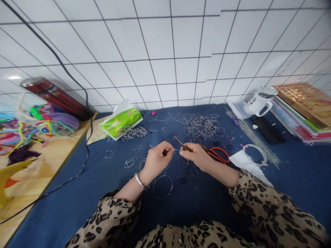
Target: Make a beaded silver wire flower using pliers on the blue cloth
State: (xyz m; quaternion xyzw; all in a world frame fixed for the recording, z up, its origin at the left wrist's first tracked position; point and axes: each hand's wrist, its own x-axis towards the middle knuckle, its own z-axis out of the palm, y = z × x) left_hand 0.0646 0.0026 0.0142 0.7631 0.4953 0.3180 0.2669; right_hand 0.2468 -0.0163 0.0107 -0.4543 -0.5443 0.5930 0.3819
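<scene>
My left hand (157, 159) is closed in a pinch on a thin wire (175, 149) above the blue cloth (77, 193). Facing it, my right hand (196, 155) is closed round a small pair of pliers (179, 141) whose tip meets the wire. Both hands sit close together at the middle of the table. Bent wire loops (162, 186) lie just below my left wrist, which wears a silver bangle. Red-handled scissors (218, 154) lie right behind my right hand.
A pile of wire pieces (201, 125) lies behind the hands, a green tissue pack (120, 122) back left. A white mug (261, 101), a black phone (267, 132) and stacked books (305, 110) stand right. Straight wires (258, 139), a red flask (55, 96), pipe cleaners (33, 127) and a black cable (86, 144) are about.
</scene>
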